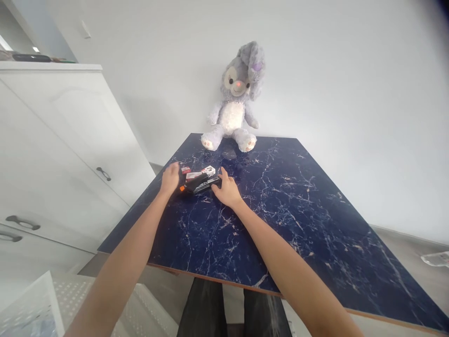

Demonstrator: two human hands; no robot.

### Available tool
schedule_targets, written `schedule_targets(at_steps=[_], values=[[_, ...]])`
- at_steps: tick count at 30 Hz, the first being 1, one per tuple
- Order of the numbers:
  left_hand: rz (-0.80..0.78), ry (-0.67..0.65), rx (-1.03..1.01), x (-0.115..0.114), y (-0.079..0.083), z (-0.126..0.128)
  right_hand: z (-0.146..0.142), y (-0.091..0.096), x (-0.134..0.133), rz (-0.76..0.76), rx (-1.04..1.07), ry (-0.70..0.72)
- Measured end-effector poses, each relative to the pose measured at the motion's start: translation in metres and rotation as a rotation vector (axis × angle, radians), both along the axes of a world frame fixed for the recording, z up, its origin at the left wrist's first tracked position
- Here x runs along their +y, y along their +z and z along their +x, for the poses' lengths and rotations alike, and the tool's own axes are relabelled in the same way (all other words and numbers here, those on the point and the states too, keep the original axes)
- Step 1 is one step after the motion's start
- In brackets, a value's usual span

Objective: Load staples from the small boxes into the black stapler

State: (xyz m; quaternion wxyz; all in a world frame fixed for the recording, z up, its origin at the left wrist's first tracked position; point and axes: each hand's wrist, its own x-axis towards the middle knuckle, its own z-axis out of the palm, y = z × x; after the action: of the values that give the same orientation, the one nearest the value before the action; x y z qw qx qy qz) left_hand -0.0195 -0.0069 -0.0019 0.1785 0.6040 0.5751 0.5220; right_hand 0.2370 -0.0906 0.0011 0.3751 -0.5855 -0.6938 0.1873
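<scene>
A black stapler (195, 183) with a metal strip and an orange bit at its left end lies on the dark blue marbled table (280, 201). My right hand (227, 189) has its thumb and fingers around the stapler's right end. Just left of the stapler is my left hand (170, 178), blurred, with its fingers mostly hidden beside a dark shape. Behind the stapler are a small white and red box (209, 171), another partly covered pale box (192, 176) and a small red box (185, 170).
A grey plush rabbit (234, 114) sits at the table's far edge against the wall. White cabinets (66, 140) stand along the left. A white perforated basket (45, 299) is on the floor at lower left, and a clear plastic item (436, 259) lies at far right.
</scene>
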Motion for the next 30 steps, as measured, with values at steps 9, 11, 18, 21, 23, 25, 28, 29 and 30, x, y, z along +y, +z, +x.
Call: schedule_targets(at_steps=[9,11,18,21,23,25,28,29,30], values=[[0.199,0.003,-0.373,-0.038,0.003,0.056,-0.003,0.002,-0.007,0.014,-0.025,0.107],[0.191,0.011,-0.383,-0.038,0.002,0.058,-0.005,0.002,-0.009,0.033,-0.047,0.181],[0.152,0.022,-0.409,-0.038,0.003,0.062,-0.012,0.000,-0.011,0.072,-0.069,0.268],[0.161,0.020,-0.388,-0.043,0.004,0.077,-0.013,-0.004,-0.010,0.105,-0.078,0.245],[0.204,-0.026,-0.317,-0.043,0.005,0.081,-0.011,-0.006,-0.008,0.141,-0.080,0.179],[0.258,-0.033,-0.222,-0.038,0.008,0.073,-0.006,-0.008,-0.004,0.157,-0.045,0.050],[0.249,0.011,0.007,-0.025,0.013,0.043,0.004,-0.008,0.011,0.084,0.079,-0.119],[0.204,-0.079,0.118,-0.022,0.013,0.032,0.006,-0.007,0.019,0.050,0.118,-0.139],[0.173,-0.171,0.235,-0.019,0.014,0.024,0.009,-0.006,0.029,0.019,0.148,-0.137]])
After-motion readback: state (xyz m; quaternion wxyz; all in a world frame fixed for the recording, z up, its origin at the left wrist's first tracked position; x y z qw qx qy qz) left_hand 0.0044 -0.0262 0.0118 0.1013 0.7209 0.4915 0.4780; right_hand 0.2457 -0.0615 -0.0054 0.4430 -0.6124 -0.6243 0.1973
